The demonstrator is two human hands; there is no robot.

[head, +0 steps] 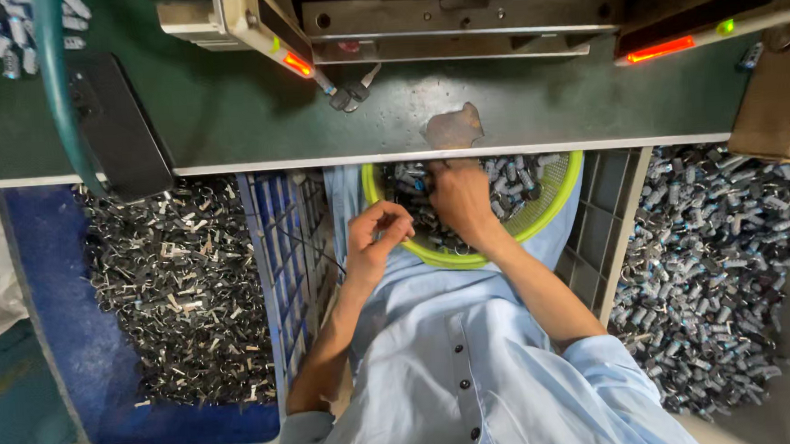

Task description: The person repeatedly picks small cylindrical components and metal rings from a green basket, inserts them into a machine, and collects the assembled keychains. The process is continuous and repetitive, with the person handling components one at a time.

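Lime mesh basket point(552, 206), small metal parts point(510, 178), right hand point(460, 201) buried, left hand point(376, 236) pinching.

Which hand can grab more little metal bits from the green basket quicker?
Probably the right hand: it is already down among the small parts in the green basket. The left hand is at the rim, fingers pinched together.

the person wears a pale blue button-up shirt point(457, 372) with small dark buttons, its sleeves rolled up near the elbows.
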